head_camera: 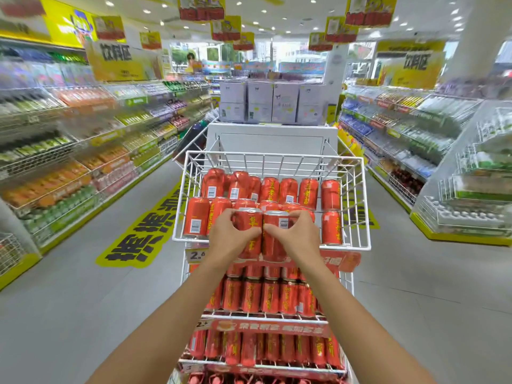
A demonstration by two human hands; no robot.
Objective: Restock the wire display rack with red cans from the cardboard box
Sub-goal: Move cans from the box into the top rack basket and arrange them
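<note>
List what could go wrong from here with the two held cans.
The left hand and right hand each grip one red metal can near its top; either could slip. Both cans hang at the white wire basket's front rim and may clip it or topple standing cans inside.

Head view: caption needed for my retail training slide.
Restocking: left hand and right hand each grip a red can at the wire rack's top basket.
</note>
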